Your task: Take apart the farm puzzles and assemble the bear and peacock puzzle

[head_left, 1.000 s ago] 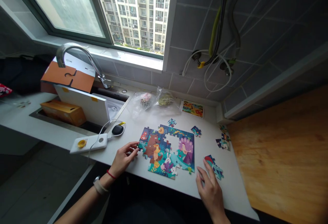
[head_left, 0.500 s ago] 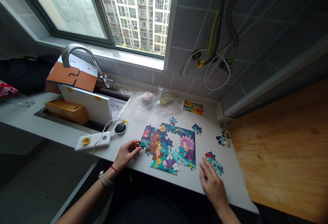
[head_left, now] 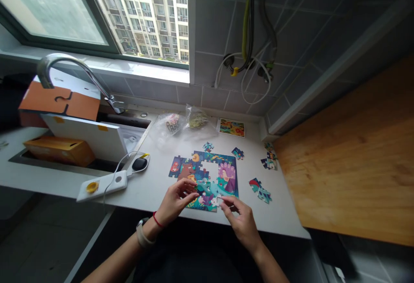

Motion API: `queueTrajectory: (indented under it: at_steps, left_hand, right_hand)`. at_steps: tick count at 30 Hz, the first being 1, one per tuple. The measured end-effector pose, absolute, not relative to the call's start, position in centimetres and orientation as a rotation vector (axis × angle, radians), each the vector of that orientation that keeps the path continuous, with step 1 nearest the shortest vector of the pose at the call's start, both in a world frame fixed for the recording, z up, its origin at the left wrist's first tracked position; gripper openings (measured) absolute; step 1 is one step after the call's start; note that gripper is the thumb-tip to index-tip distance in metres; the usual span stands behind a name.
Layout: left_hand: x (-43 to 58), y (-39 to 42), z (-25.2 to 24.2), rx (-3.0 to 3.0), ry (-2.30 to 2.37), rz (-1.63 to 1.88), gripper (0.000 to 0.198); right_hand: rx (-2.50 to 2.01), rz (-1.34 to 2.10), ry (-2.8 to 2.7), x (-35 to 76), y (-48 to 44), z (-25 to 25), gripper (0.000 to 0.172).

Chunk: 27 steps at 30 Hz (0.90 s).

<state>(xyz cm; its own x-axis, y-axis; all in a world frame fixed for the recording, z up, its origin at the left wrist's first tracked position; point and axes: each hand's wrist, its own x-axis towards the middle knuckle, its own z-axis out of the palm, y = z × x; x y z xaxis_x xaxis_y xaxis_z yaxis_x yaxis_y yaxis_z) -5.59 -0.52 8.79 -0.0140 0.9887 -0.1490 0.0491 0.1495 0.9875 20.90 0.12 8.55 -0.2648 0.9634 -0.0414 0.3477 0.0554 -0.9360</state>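
Observation:
A partly joined jigsaw puzzle (head_left: 227,175) with animal pictures lies on the white counter, with a gap in its upper middle. My left hand (head_left: 179,199) hovers over its lower left, thumb and fingers apart, holding nothing that I can see. At the lower right edge, my right hand (head_left: 239,220) pinches what looks like a small pale-edged puzzle piece (head_left: 219,198), mostly covered by the fingers. Several loose pieces lie around: a blue piece (head_left: 208,146) above the puzzle, a dark blue piece (head_left: 238,153) beside its upper right corner, and a red-and-teal pair (head_left: 264,195) to the right.
More pieces (head_left: 271,162) lie by the wooden board (head_left: 343,162). Behind the puzzle are plastic bags (head_left: 196,121) and a picture card (head_left: 231,127). A white power strip (head_left: 103,185) with a cable and a black gadget (head_left: 139,164) sits left, near the sink holding boxes (head_left: 60,149).
My right hand has moved left from the loose red-and-teal pieces to the puzzle's lower right. My left hand has moved right, over the puzzle. The view has shifted right.

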Motion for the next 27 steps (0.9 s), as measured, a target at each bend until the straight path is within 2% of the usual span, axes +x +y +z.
queueTrajectory:
  at_steps: [5, 9, 13, 17, 23, 27]
  left_hand:
    - [-3.5, -0.2, 9.0, 1.172, 1.262, 0.983, 0.037]
    - [-2.5, -0.6, 8.3, 1.22, 1.243, 0.869, 0.033]
    - [-1.6, -1.4, 7.5, 1.244, 1.239, 0.797, 0.031]
    - [-1.5, -1.8, 6.8, 1.286, 1.224, 0.793, 0.043]
    - [-6.0, -2.2, 5.6, 1.88, 1.41, 0.99, 0.015]
    - [-11.1, -2.9, 4.2, 2.207, 1.562, 1.009, 0.023]
  right_hand:
    - [-1.357, 1.57, -1.325, 19.7, -0.6, 8.7, 0.047]
    - [-1.36, 1.681, -1.223, 20.5, -0.6, 8.3, 0.049]
    - [-1.359, 1.737, -1.16, 20.9, -0.7, 7.7, 0.049]
    - [-1.42, 1.707, -0.929, 20.9, -0.5, 7.4, 0.049]
    - [-1.443, 1.655, -0.813, 21.9, 0.3, 7.0, 0.048]
    - [-1.452, 1.632, -0.787, 22.8, 1.2, 6.5, 0.048]
